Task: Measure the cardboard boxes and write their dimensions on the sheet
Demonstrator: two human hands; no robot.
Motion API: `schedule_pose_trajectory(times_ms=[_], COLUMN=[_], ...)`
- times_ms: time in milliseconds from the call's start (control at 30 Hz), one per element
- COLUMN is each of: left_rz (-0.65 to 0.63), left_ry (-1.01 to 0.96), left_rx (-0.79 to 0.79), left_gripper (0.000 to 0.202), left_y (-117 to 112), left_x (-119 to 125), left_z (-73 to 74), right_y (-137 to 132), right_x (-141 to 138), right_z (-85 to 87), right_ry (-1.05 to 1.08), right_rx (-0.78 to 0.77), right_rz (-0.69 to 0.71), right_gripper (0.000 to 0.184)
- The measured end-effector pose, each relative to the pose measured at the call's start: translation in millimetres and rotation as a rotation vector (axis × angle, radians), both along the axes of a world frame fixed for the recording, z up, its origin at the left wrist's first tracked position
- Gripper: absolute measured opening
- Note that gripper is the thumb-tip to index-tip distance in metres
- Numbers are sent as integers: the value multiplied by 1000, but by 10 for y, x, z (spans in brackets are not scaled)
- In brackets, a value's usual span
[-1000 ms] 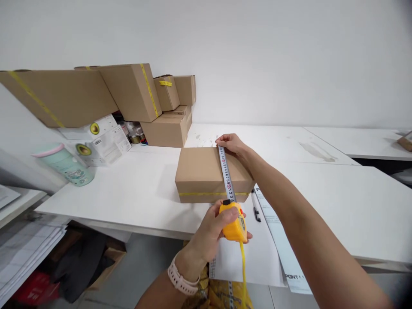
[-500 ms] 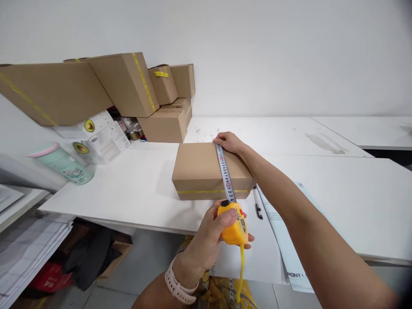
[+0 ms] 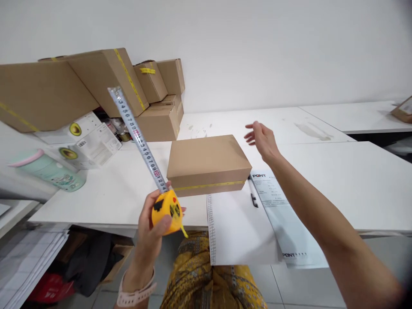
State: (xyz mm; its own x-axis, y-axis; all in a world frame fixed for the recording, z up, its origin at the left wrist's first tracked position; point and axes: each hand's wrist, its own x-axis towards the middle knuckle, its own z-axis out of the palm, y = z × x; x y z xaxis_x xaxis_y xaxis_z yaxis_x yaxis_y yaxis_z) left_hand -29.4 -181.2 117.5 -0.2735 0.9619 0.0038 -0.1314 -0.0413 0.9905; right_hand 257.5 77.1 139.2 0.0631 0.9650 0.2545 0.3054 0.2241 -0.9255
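Note:
My left hand point(image 3: 154, 219) is closed around a yellow tape measure point(image 3: 168, 212), left of the box and over the table's front edge. Its silver blade point(image 3: 138, 139) sticks out up and to the left, in the air. A closed brown cardboard box point(image 3: 206, 159) with yellow tape along its front lies on the white table. Beyond the box's right back corner, my right hand point(image 3: 262, 139) hovers with loosely bent fingers apart and nothing in them. A spiral notebook point(image 3: 241, 231), a black pen point(image 3: 253, 195) and a printed PONY sheet point(image 3: 286, 210) lie before the box.
Stacked cardboard boxes point(image 3: 103, 81) stand at the back left, above white cartons with avocado pictures point(image 3: 86, 141). A mint-green tumbler point(image 3: 51, 171) leans nearby. Below the table on the left are papers point(image 3: 35, 257) and a dark bag-like item point(image 3: 86, 262). Another box point(image 3: 402, 110) sits far right.
The tape blade has come off the box top and swung left with my left hand. My right hand has let go of the blade's end and moved right, away from the box.

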Motion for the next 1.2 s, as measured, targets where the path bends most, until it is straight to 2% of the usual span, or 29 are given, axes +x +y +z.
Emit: schedule_pose_trajectory(times_ms=[67, 133, 200, 267, 333, 467, 533, 600, 667, 700, 800, 867, 1033, 1200], left_rz=[15, -38, -97, -127, -135, -143, -111, -56, -59, -104, -352, -471, -471, -520], left_ry=[14, -30, -70, -82, -73, -78, -73, -60, -57, -58, -73, -96, -201, -239], left_rx=[-63, -102, -96, -51, 20, 146, 164, 195, 233, 233, 124, 32, -57, -115], left_gripper=[61, 60, 59, 56, 53, 47, 44, 43, 44, 46, 56, 58, 51, 51], left_y=[72, 170, 265, 355, 464, 755, 858, 866, 781, 720, 559, 525, 618, 667], left_x=[-169, -263, -307, -340, -386, -467, -452, -383, -273, -209, -12, 101, 243, 201], left_z=[-116, -214, -240, -167, -15, 327, 428, 454, 407, 362, 187, 72, -116, -129], right_y=[-309, -582, -758, -805, -733, -398, -220, -64, 74, 137, 308, 395, 487, 470], right_x=[188, 276, 275, 219, 136, -89, -235, -387, -519, -573, -683, -729, -807, -818], right_z=[-131, -229, -255, -203, -96, 138, 219, 277, 321, 342, 398, 422, 384, 302], right_ry=[-84, -131, -176, -220, -239, -289, -370, -452, -528, -571, -715, -786, -825, -879], right_rx=[-122, -180, -147, -59, 30, 103, 142, 192, 247, 273, 338, 353, 405, 491], right_rz=[67, 194, 290, 319, 287, 173, 101, 24, -11, -9, 19, 41, 58, 47], right_gripper=[79, 77, 70, 65, 64, 51, 42, 35, 31, 29, 24, 25, 34, 48])
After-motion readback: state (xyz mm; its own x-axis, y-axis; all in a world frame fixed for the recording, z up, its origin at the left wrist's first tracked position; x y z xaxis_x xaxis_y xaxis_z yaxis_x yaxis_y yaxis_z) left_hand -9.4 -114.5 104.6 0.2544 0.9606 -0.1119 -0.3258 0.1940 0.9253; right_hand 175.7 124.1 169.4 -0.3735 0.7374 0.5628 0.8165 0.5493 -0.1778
